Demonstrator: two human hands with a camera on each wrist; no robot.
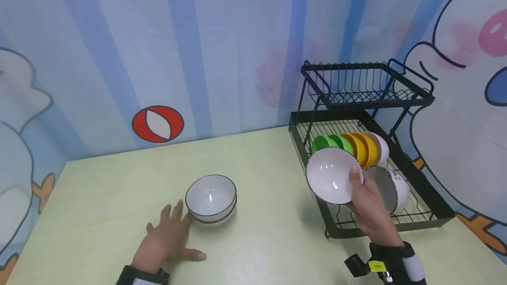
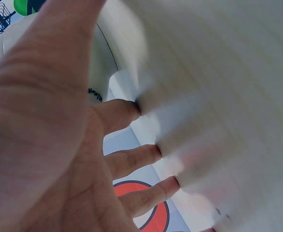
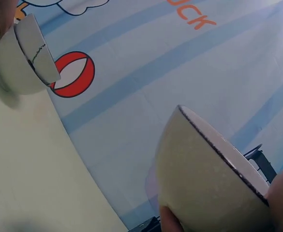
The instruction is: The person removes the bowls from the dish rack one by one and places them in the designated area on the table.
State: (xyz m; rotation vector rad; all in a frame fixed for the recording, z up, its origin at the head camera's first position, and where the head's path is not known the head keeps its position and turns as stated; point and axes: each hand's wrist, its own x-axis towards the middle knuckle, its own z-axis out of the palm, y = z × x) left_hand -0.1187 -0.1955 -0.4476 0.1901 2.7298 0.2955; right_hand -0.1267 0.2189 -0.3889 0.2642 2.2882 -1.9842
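My right hand grips a white bowl with a dark rim, thumb inside and fingers under it. That bowl is tilted, its inside facing me, over the near left part of the black dish rack. In the right wrist view the held bowl shows its plain outer side. My left hand rests on the table with fingers spread, fingertips right beside two stacked white bowls. The left wrist view shows its straight fingers touching the tabletop.
In the rack's lower tier stand green bowls, yellow bowls and a white bowl in a row. Another white bowl lies on its side nearer me. The rack's upper tier overhangs the back. A printed curtain borders the table.
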